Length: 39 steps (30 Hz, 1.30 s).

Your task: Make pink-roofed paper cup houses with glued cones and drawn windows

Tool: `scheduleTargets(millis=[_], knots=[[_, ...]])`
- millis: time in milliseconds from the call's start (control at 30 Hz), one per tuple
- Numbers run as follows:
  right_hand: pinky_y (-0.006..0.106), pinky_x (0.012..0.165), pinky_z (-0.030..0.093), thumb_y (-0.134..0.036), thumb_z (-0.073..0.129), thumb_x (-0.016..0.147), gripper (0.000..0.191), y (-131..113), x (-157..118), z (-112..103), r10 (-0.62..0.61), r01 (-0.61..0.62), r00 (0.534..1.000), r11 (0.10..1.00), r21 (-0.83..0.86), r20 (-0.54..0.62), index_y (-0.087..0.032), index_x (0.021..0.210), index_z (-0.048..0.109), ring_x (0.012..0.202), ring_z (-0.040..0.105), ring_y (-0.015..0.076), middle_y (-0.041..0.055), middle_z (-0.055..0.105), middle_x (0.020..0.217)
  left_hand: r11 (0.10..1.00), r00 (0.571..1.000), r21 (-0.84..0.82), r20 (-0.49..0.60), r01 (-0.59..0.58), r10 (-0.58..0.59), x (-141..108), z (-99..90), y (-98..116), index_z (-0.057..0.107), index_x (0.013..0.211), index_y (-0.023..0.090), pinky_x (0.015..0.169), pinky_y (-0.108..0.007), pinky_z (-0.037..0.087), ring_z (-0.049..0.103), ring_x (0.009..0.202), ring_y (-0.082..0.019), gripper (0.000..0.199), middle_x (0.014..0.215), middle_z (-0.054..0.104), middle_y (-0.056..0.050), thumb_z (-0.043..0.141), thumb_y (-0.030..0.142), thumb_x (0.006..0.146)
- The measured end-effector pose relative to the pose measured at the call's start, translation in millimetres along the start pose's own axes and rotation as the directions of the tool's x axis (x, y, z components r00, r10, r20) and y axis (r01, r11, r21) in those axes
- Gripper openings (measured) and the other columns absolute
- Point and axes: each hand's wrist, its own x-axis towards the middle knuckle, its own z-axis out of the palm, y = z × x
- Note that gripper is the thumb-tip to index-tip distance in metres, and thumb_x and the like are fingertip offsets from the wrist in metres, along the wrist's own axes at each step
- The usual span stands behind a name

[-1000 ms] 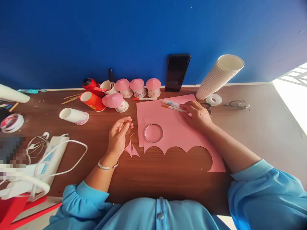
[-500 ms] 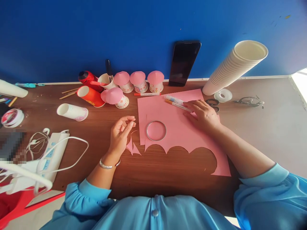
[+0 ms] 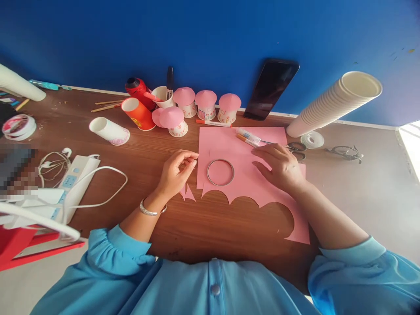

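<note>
Pink paper (image 3: 243, 179) with scalloped cuts along its near edge lies on the brown table. A thin metal ring (image 3: 221, 172) rests flat on its left part. My right hand (image 3: 278, 164) is over the paper's right side, palm down with its fingers apart, holding nothing; its fingertips are near an orange-capped marker (image 3: 247, 140). Left of the paper, my left hand (image 3: 179, 170) has its thumb and forefinger close together at the tips; anything between them is too small to make out. Small pink scraps (image 3: 188, 194) lie just below it.
Several white cups with pink cone tops (image 3: 205, 99) stand at the back. A black phone (image 3: 271, 87) leans on the blue wall. Stacked white cups (image 3: 334, 105), scissors (image 3: 298, 150), tape (image 3: 312, 140) and glasses (image 3: 346, 152) are right; a power strip (image 3: 75, 179) is left.
The view has shifted, so most of the table appears moved. My right hand has drawn slightly back from the markers and shows more of the scissors. My left hand keeps nearly the same pose.
</note>
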Motion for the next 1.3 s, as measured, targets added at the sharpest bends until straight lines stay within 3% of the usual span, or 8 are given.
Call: scheduleTargets(millis=[233,500,800,967,1300], knots=[[0.048,0.091,0.058,-0.032,0.059,0.103,0.030,-13.7,-0.2,12.7,-0.107,0.109,0.988,0.994,-0.004,0.114,-0.021,0.129,0.071,0.115,0.072,0.0314,0.0106,0.077,0.129,0.992,0.996,0.102,0.051,-0.074,0.069,1.5,-1.5,-1.8,0.075,0.103,0.022,0.080,-0.032,0.057,0.068,0.087,-0.019,0.013,0.099,0.075,-0.005,0.066,0.026,0.093],[0.052,0.097,0.059,-0.021,0.059,0.102,0.037,-7.7,5.5,16.9,-0.211,0.196,0.970,0.972,0.126,0.118,-0.022,0.137,0.069,0.118,0.073,0.0304,0.0104,0.074,0.135,0.997,0.996,0.054,0.072,-0.050,0.046,2.6,-4.0,-2.4,0.077,0.100,0.024,0.083,-0.033,0.056,0.068,0.086,-0.019,0.013,0.099,0.075,-0.005,0.070,0.026,0.091],[0.050,0.091,0.063,-0.015,0.057,0.102,0.036,-11.0,15.4,15.3,-0.338,0.312,0.933,0.932,0.184,0.127,-0.019,0.136,0.068,0.119,0.075,0.0305,0.0120,0.075,0.133,0.991,0.993,0.092,0.081,-0.094,0.087,1.6,-5.7,-0.8,0.076,0.101,0.022,0.080,-0.032,0.057,0.069,0.084,-0.018,0.013,0.099,0.076,-0.006,0.066,0.023,0.094],[0.051,0.096,0.063,-0.017,0.057,0.102,0.038,-11.4,17.4,16.4,-0.331,0.295,0.928,0.933,0.208,0.169,-0.023,0.137,0.068,0.122,0.073,0.0306,0.0101,0.074,0.135,0.994,0.994,0.082,0.084,-0.072,0.065,1.0,-7.3,-0.3,0.076,0.101,0.022,0.079,-0.033,0.056,0.069,0.084,-0.019,0.012,0.098,0.076,-0.006,0.066,0.023,0.093],[0.051,0.094,0.064,-0.014,0.054,0.103,0.038,-11.7,20.2,14.9,-0.347,0.308,0.922,0.926,0.220,0.171,-0.021,0.138,0.066,0.121,0.072,0.0302,0.0119,0.075,0.134,0.996,0.995,0.071,0.088,-0.055,0.049,0.3,-8.0,-4.3,0.077,0.103,0.025,0.081,-0.034,0.056,0.069,0.086,-0.020,0.015,0.098,0.075,-0.005,0.067,0.022,0.092]])
